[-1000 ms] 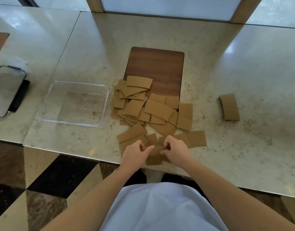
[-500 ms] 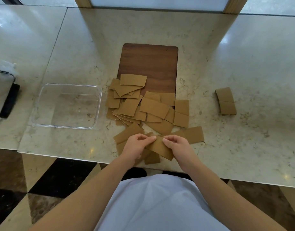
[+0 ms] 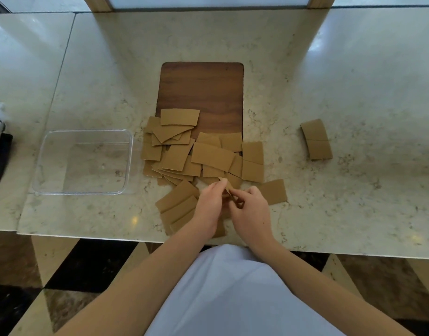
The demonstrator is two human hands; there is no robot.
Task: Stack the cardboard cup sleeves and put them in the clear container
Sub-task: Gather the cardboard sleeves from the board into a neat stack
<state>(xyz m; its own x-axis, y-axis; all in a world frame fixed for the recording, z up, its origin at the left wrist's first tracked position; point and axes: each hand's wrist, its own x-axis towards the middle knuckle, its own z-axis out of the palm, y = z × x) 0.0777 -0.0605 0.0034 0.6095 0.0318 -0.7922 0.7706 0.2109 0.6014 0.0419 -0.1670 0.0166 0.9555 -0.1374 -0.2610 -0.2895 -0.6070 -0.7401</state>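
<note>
At the near edge of the marble counter, the left hand and right hand meet over the closest sleeves. Both pinch 1 cardboard sleeve between thumb and fingertips, tilted on edge so only a sliver shows. This looks like the gathering step, the start of a stack, with nothing yet put away.

Just left of the hands lie 2 or 3 overlapping sleeves, and 1 more pokes out just right of the right hand. Beyond them the main pile of sleeves sprawls loosely, its far part lapping onto a wooden board. A separate pair of sleeves sits well apart to the right.

The clear container stands empty, just left of the pile. The next move probably calls for squaring the held sleeve onto a neighbour, edges aligned, before collecting more.
</note>
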